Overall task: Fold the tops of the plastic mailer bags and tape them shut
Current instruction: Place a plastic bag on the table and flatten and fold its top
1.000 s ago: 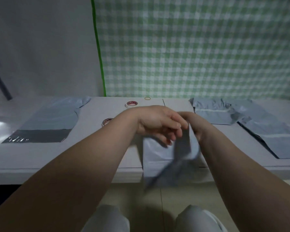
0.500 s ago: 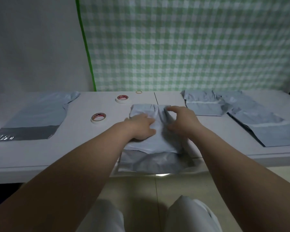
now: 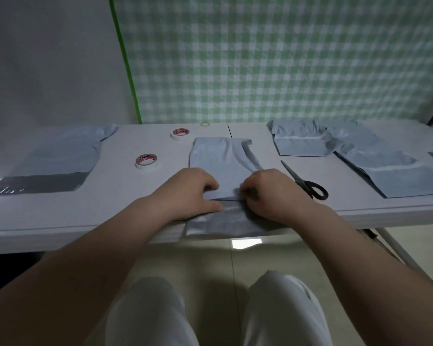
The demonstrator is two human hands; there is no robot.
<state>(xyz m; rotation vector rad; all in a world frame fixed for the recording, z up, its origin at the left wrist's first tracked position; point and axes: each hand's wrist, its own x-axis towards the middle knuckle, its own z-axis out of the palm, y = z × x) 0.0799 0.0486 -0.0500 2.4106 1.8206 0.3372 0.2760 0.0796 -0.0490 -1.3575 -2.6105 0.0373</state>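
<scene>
Folding centre mailer bag; taping pending.
Pinched at flap, apparently, by left hand and right hand; tape roll untouched.

Left hand and right hand grip a grey bag mid-frame on the counter, scissors just right.
</scene>
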